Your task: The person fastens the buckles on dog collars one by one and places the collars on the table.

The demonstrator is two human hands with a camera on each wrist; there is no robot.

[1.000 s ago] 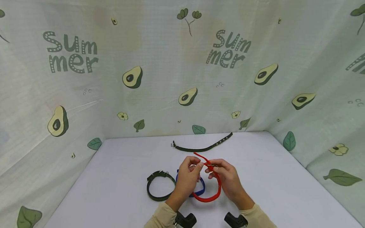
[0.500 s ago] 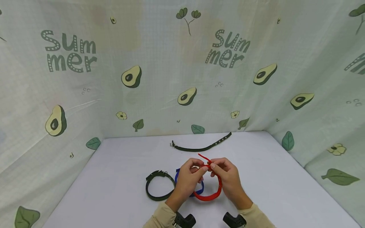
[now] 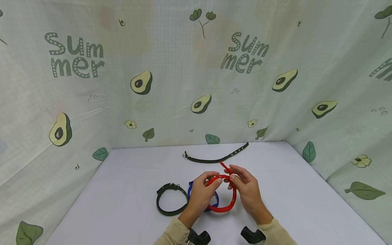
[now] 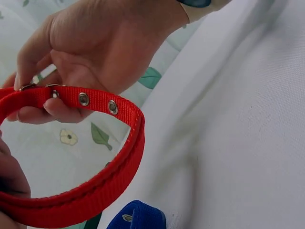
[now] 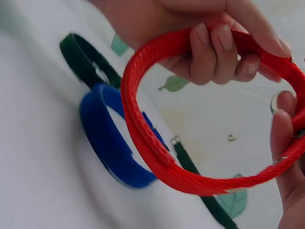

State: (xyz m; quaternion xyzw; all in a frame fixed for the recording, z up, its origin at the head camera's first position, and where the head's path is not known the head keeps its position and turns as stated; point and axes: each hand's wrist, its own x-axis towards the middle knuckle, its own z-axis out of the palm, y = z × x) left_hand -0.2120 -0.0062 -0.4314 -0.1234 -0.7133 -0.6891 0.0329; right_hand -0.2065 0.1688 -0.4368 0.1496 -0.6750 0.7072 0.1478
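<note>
Both hands hold a red collar (image 3: 223, 208), bent into a loop above the table. It has metal eyelets (image 4: 113, 107) along the strap and a small metal buckle (image 4: 53, 90). My left hand (image 3: 202, 194) pinches the strap on the loop's left side, thumb on top. On the other side my right hand (image 3: 248, 194) grips it by the buckle, where the strap's tip stands up past the fingers. Behind the left hand lies a blue collar (image 3: 216, 201), partly covered by that hand and the red loop. In the right wrist view, the blue collar (image 5: 100, 129) is closed into a ring.
Left of the blue collar a dark green collar (image 3: 172, 213) lies buckled in a ring. Farther back, another dark green collar (image 3: 211, 161) is stretched out in a curve. A white table (image 3: 122, 190) carries them all, and a printed cloth (image 3: 171, 112) hangs behind it.
The red collar's tip has moved to the right and now stands up beside the right hand's fingers. The hands have drawn slightly apart, baring more strap between them.
</note>
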